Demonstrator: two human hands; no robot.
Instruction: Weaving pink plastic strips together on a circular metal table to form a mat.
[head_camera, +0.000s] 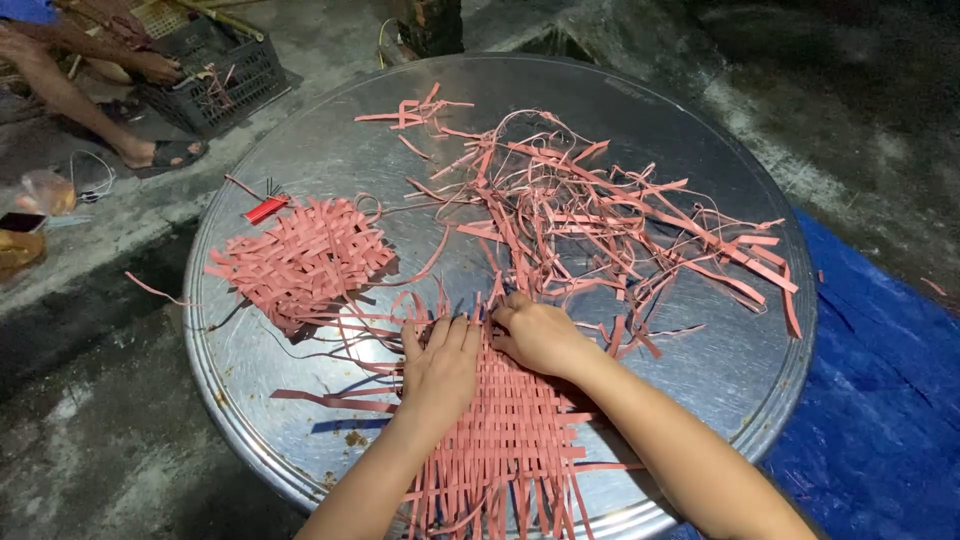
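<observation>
Here we count two woven pink mats on the round metal bench (300, 470). The nearer mat (505, 440) lies under both of our hands; the second mat (300, 262) sits up and to the left of our fingers, well apart from them. Our left hand (440, 368) lies flat on the near mat, its fingers (452, 335) straight and close together, pressing the weave down. Our right hand (540, 335) rests just beside it, curled, its fingers (508, 312) bent in at the mat's far edge; whether they pinch a strip we cannot tell, since the fingertips are tucked out of sight.

Beyond the right fingers spreads one loose tangle of pink strips (610, 215), too many and too crossed to count. One small red object (265, 209) lies past the second mat; its kind is hard to make out. The near mat's lower end is cut off by the frame. Far up to the left, another person's legs (70, 95) show beside one dark crate (215, 75). One blue sheet (870, 400) lies to the right of the bench.
</observation>
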